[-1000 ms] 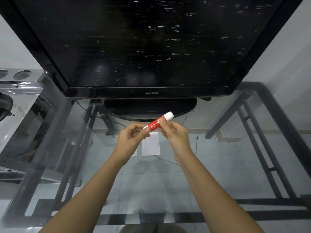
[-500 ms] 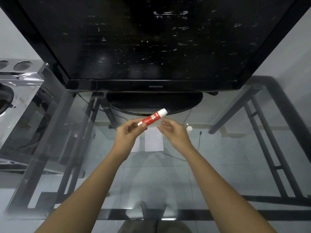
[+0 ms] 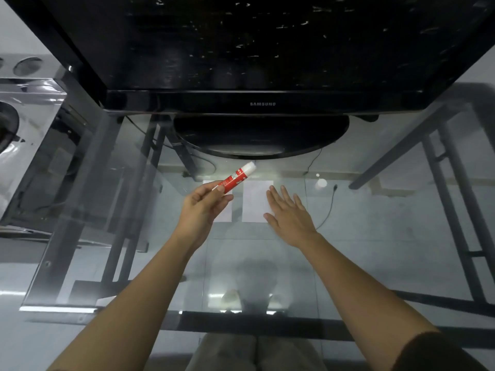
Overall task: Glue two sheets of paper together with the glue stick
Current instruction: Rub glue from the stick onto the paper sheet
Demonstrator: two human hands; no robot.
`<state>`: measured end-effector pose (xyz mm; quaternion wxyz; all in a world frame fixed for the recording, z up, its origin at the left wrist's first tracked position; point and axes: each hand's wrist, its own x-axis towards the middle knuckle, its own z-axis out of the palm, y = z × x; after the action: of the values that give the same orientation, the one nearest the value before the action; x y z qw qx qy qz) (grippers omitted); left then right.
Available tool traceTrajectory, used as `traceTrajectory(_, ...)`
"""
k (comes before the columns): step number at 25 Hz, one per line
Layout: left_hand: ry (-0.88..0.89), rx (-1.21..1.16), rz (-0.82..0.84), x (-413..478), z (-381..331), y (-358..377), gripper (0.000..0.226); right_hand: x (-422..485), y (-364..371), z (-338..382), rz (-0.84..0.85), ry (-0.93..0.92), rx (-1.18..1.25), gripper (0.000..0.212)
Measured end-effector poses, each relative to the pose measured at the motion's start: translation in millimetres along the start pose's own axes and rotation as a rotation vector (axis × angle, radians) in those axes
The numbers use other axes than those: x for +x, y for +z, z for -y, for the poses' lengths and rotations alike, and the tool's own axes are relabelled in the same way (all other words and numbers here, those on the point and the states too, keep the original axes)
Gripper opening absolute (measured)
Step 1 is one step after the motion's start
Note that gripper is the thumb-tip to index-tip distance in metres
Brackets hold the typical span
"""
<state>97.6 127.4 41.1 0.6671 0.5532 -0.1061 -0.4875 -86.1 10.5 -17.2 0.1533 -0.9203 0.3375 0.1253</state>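
**Head view: glue stick uncapped, right hand reaching for the paper**

Head view shows the left hand (image 3: pixel 199 207) with its grip pinched shut around the lower end of the red glue stick (image 3: pixel 237 178), which tilts up and to the right above the glass worktop (image 3: pixel 375 236). The right hand (image 3: pixel 290 215) is spread flat and holds nothing, its fingertips (image 3: pixel 273 190) over the right edge of the right paper sheet (image 3: pixel 254 200). The left paper sheet (image 3: pixel 225 210) lies just beside it, partly hidden behind the left hand. A small white cap (image 3: pixel 321 182) sits on the glass to the right, near a thin black cable (image 3: pixel 330 202).

Risks, as I judge them: the sheets are light and the glass is slick, so a stroke of glue could drag or crumple a sheet unless the flat hand pins it first. The pinch is low on the stick, so pressing hard may make it pivot or slip. The cap could roll away if nudged.

Compared with half a second ago, the right hand has moved off the stick, opened and dropped toward the paper, while the left hand keeps the stick at much the same tilt. The cap already lay on the glass then.
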Motion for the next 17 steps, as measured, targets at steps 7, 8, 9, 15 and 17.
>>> traceTrajectory(7,-0.124,-0.079,-0.047,10,8,-2,0.017,-13,9,-7,-0.012,-0.009,0.111,0.06)
traceTrajectory(8,-0.121,0.005,-0.04,12,10,-1,0.011,-13,10,-8,-0.021,-0.009,0.148,0.06)
traceTrajectory(9,-0.101,0.161,-0.029,14,11,0,0.012,-12,12,-9,-0.032,-0.013,0.171,0.06)
traceTrajectory(15,0.126,0.834,0.142,15,5,11,0.023,-13,17,-10,-0.084,-0.022,0.152,0.058)
traceTrajectory(17,0.251,1.076,0.298,15,3,13,0.023,-13,18,-10,-0.087,-0.023,0.141,0.059)
